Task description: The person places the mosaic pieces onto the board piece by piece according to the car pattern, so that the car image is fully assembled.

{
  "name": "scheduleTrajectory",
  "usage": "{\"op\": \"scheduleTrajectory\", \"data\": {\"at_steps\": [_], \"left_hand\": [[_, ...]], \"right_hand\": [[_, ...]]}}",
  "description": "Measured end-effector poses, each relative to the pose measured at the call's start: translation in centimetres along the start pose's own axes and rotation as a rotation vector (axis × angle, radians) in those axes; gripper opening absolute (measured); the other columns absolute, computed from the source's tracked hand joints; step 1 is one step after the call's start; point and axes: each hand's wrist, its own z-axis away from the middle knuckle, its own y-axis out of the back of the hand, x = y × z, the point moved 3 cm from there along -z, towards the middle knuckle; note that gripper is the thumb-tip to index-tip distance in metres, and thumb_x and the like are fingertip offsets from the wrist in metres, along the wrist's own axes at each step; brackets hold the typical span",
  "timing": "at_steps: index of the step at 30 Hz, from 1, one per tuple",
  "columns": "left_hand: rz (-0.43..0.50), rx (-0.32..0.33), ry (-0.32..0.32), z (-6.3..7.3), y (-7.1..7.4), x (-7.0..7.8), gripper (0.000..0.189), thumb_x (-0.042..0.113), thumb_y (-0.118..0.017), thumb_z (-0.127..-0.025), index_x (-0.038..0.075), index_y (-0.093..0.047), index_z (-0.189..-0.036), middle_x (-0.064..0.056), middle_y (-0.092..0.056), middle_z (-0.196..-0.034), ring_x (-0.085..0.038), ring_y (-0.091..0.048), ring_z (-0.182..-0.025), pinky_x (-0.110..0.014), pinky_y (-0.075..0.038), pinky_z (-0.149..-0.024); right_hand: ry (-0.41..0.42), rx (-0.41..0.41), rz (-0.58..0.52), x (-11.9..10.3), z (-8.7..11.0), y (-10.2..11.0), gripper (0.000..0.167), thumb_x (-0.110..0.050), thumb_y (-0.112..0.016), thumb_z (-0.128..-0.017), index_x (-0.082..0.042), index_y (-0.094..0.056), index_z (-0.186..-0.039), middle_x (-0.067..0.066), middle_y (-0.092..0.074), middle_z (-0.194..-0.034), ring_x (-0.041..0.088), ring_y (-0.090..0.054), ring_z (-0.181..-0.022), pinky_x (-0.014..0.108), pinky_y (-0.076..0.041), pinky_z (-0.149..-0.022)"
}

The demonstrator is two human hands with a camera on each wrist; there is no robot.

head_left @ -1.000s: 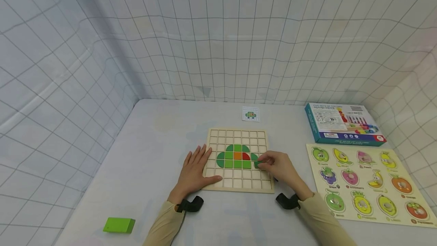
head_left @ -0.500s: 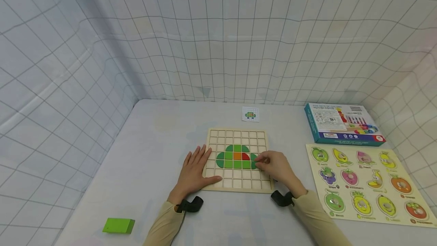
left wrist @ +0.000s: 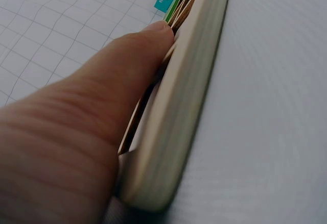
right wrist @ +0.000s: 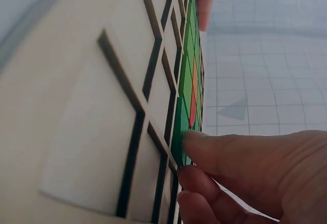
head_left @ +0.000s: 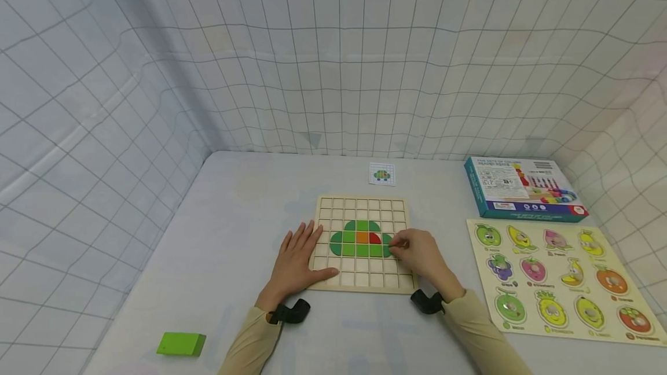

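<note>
A square wooden grid board (head_left: pixel 370 279) lies on the table, with green, orange and red tiles forming a car-like shape in its middle. My left hand (head_left: pixel 296 262) rests on the board's left side with fingers spread; its thumb (left wrist: pixel 138 45) lies along the near edge in the left wrist view. At the right end of the shape, my right hand (head_left: pixel 421 253) pinches a dark green rounded tile (right wrist: pixel 180 124) between thumb and fingers. That tile sits in its grid cell, partly covered by the fingertips.
Behind the board lies a small pattern card (head_left: pixel 382 174). To the right are a boxed toy set (head_left: pixel 521 187) and a fruit puzzle board (head_left: pixel 563 282). A bright green block (head_left: pixel 179 344) stands at the front left. Grid-patterned cloth (head_left: pixel 354 74) walls surround the table.
My right hand has moved slightly left, bringing the dark green tile from a tilted position into line with the grid cell. My left hand has stayed in place.
</note>
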Motion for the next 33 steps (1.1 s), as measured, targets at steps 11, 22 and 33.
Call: {"op": "scheduleTrajectory", "data": {"at_steps": [11,22,33], "left_hand": [[-0.005,-0.001,-0.001,-0.1,-0.1,-0.1,0.098,0.062,-0.066,-0.077,0.01,-0.029,-0.15,-0.011,-0.02,-0.155,-0.029,-0.012,-0.142,-0.05,-0.006,-0.112],[-0.006,-0.009,0.008,-0.1,-0.1,0.0,0.098,0.062,-0.066,-0.076,0.01,-0.028,-0.151,-0.01,-0.019,-0.155,-0.027,-0.011,-0.143,-0.049,-0.005,-0.112],[-0.011,-0.003,0.009,-0.1,-0.2,-0.1,0.097,0.063,-0.065,-0.077,0.01,-0.029,-0.15,-0.011,-0.02,-0.155,-0.028,-0.011,-0.142,-0.049,-0.006,-0.112]], "right_hand": [[0.005,-0.03,0.009,0.0,0.3,0.0,0.009,-0.011,-0.081,-0.075,-0.01,-0.072,-0.08,-0.004,-0.058,-0.077,0.012,-0.051,-0.067,0.03,-0.045,-0.06],[-0.014,-0.033,0.004,0.4,0.5,1.0,0.01,-0.012,-0.078,-0.078,-0.009,-0.072,-0.086,-0.005,-0.06,-0.076,0.013,-0.052,-0.068,0.029,-0.045,-0.057],[-0.066,0.075,0.096,3.5,0.9,4.5,0.008,-0.015,-0.074,-0.083,-0.009,-0.072,-0.088,-0.001,-0.062,-0.077,0.017,-0.052,-0.07,0.03,-0.042,-0.058]]}}
